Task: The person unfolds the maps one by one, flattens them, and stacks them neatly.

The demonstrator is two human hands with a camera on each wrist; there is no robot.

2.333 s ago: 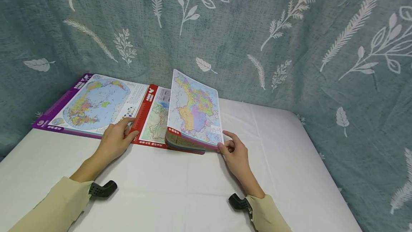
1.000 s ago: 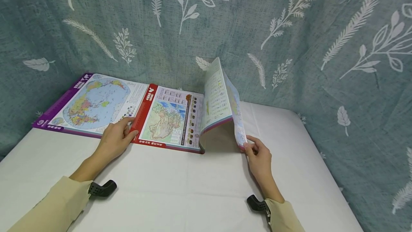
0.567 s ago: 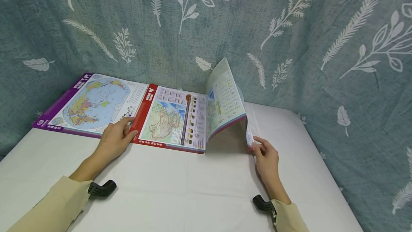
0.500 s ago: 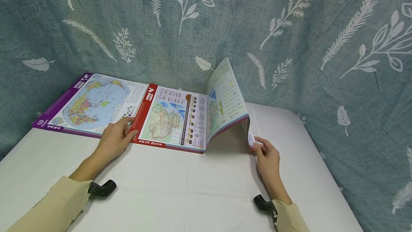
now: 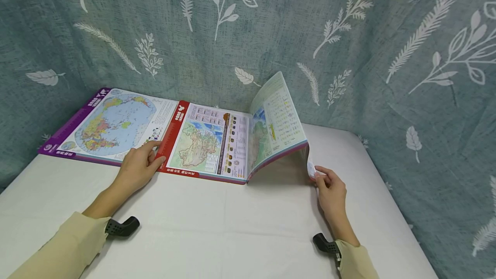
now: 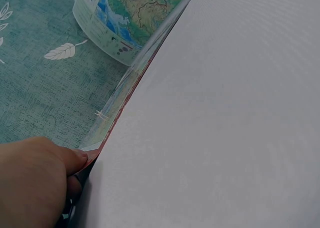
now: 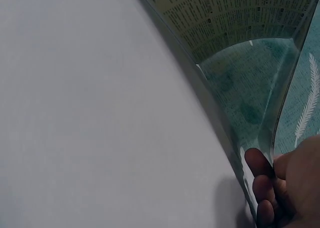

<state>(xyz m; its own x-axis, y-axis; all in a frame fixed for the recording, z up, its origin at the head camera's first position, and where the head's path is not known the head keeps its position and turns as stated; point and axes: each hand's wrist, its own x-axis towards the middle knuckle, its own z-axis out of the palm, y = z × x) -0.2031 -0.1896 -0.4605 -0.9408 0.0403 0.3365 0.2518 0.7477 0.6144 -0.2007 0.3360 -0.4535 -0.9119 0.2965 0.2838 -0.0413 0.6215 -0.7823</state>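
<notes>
A large fold-out map (image 5: 198,150) with a red left border lies partly opened on the white table. Its right panels (image 5: 277,119) rise in a bent ridge toward the back. My right hand (image 5: 332,190) pinches the front corner of the outermost panel between thumb and fingers, near the table. In the right wrist view, the panel's printed underside (image 7: 220,22) arches above the cloth. My left hand (image 5: 137,167) grips the map's red border at the front left, and the left wrist view shows its thumb (image 6: 75,159) over the red corner.
A purple-bordered world map (image 5: 118,122) lies flat left of the red map, partly covered by the left hand. A leaf-patterned green curtain (image 5: 248,33) hangs right behind the white table (image 5: 217,236).
My right hand has moved rightward with the pinched edge, unfolding the map. Its inner page now shows and the raised panels have tilted right. My left hand has stayed in place.
</notes>
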